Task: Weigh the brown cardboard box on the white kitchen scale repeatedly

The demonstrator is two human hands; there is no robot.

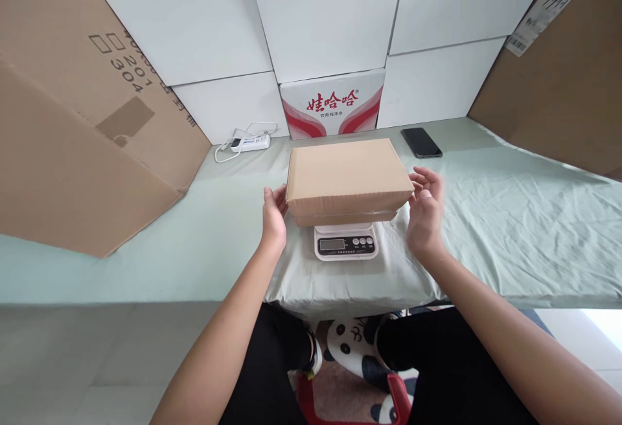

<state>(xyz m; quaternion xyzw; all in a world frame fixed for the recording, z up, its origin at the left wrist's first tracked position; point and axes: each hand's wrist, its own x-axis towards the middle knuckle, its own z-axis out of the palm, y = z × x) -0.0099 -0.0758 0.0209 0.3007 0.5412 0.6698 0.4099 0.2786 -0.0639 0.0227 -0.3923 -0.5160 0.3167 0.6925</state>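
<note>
A closed brown cardboard box (347, 172) rests on a white digital kitchen scale (346, 243), hiding most of its platform. The scale's display and round buttons face me; I cannot make out a reading. At the box's left side is my left hand (275, 218), fingers stretched out along it and partly hidden by its edge. On the opposite side my right hand (426, 211) stands with its fingers apart and loosely curved, fingertips close to the box's right corner. Whether either hand presses on the cardboard is hard to tell.
A black phone (422, 142) lies at the back right. A white power strip (251, 142) with its cable is at the back left. White boxes (325, 17) form a wall behind; large cardboard sheets (97, 172) flank the table's green cloth (490, 243).
</note>
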